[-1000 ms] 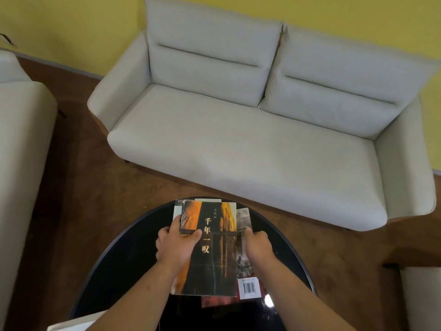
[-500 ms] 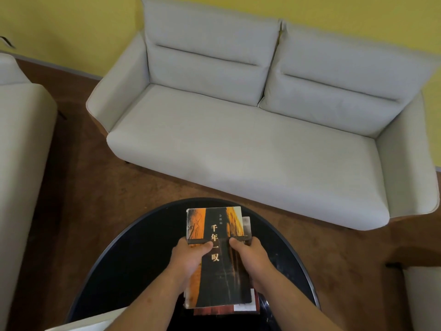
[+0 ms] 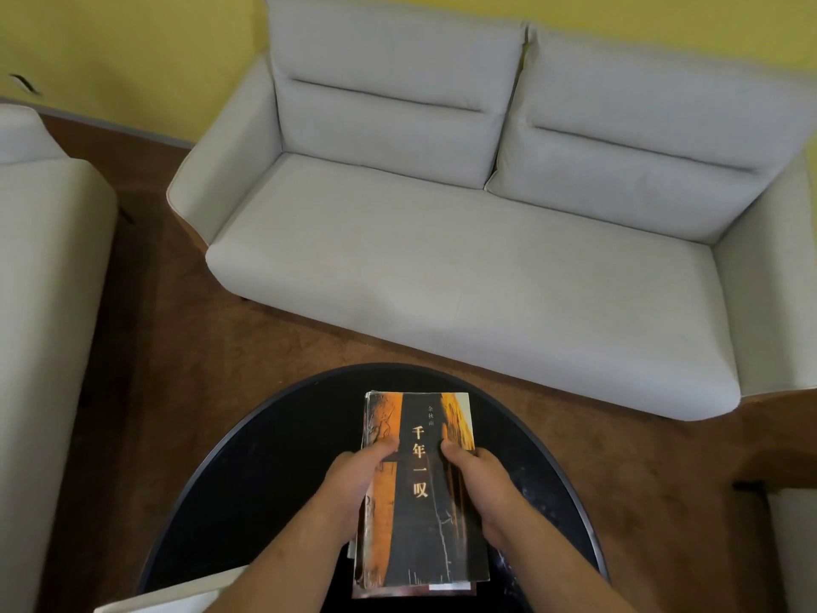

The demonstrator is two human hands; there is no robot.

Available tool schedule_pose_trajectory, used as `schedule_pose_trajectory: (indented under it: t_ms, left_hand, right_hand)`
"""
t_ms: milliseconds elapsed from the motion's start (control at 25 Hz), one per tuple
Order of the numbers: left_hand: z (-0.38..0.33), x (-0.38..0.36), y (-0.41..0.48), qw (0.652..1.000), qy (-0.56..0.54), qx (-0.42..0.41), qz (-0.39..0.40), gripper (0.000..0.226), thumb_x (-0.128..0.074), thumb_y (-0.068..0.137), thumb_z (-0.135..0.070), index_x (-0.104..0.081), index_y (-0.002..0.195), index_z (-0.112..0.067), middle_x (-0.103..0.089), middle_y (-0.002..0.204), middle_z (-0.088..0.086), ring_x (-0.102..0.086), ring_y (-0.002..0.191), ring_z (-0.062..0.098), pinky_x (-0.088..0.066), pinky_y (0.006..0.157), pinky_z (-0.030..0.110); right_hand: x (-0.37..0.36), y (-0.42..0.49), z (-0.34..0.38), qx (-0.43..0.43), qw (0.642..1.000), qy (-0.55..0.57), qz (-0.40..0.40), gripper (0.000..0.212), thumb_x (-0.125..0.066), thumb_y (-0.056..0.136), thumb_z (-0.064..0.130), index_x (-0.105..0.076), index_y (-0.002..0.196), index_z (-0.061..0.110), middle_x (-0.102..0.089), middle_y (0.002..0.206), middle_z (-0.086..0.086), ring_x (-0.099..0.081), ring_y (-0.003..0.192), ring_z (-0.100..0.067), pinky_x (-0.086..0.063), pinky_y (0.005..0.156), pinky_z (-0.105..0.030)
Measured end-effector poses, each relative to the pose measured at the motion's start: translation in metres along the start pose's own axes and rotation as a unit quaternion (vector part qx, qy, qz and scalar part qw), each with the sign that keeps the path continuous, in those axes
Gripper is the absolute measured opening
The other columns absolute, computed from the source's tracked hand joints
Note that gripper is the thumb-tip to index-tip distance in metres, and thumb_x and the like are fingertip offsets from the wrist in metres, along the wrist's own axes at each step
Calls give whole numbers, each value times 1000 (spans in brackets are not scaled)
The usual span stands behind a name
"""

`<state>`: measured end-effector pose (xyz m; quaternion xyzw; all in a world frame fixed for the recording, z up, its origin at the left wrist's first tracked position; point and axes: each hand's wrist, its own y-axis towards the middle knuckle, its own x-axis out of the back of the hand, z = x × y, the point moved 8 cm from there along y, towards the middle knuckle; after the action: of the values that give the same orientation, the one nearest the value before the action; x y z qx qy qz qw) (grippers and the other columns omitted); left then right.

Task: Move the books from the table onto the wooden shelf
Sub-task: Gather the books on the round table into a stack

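Observation:
A stack of books (image 3: 420, 497) lies over the round black table (image 3: 274, 462) near its middle. The top book has a dark and orange cover with white Chinese characters. Thinner books show at the stack's left and bottom edges. My left hand (image 3: 353, 484) grips the stack's left side with the thumb on the cover. My right hand (image 3: 484, 488) grips the right side the same way. I cannot tell whether the stack rests on the table or is lifted. No wooden shelf is in view.
A light grey two-seat sofa (image 3: 464, 241) stands beyond the table against a yellow wall. Another pale seat (image 3: 44, 303) fills the left edge. Brown carpet (image 3: 168, 347) surrounds the table. A white edge (image 3: 177, 599) shows at the bottom left.
The spread books have been gathered into one squared stack. Both hands slid in from the outer edges to clasp its sides, and the stack shifted slightly toward me.

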<state>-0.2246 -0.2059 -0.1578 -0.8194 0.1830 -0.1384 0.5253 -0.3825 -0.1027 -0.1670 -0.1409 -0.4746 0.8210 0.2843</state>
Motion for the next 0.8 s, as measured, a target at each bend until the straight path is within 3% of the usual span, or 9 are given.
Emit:
schedule_pose_trajectory:
  t_ms: [80,120,240,440,560,800]
  left_hand:
    - [5,-1,11,1000,9,-3,-3,95,-86,45,-65,-57,122,-18,-78,102,13,-77,89,32,-59,85,53]
    - [6,-3,11,1000,0,-5,3,94,-87,46,-64,-56,122,-19,-77,103,14,-77,89,33,-58,86,56]
    - [-4,-7,-11,998,-36,-26,39,60,-81,77,-43,-50,122,-16,-75,107,18,-75,93,35,-58,88,58]
    - [-9,-7,-58,985,-100,-36,133,40,-65,92,-41,-65,123,-16,-77,110,19,-74,102,38,-55,95,55]
    - [-14,15,-92,980,-117,-59,149,46,-68,90,-45,-64,127,-17,-76,115,18,-73,107,38,-49,102,58]
    - [8,98,-147,978,-115,-125,117,73,-80,75,-46,-55,133,-9,-75,114,20,-74,102,38,-55,96,58]
  right_hand:
    - [-1,0,-4,-11,999,30,15,52,-70,91,45,-55,130,12,-79,106,-12,-78,94,-30,-61,81,-44]
    - [-2,-2,-7,-16,999,45,20,56,-72,90,44,-53,132,13,-78,108,-13,-77,96,-30,-61,82,-45]
    - [-3,-16,-6,-14,997,65,41,57,-72,92,40,-48,137,16,-76,113,-14,-76,101,-32,-60,85,-45]
    - [0,-64,22,37,998,16,56,62,-72,90,41,-37,138,23,-69,119,-16,-73,104,-34,-58,94,-54]
    - [-18,-105,33,62,997,-8,51,61,-72,90,45,-36,135,27,-69,119,-14,-74,103,-32,-57,96,-56]
    - [-80,-190,25,90,994,-6,58,55,-73,90,42,-41,131,28,-72,116,-11,-76,98,-29,-59,93,-53]
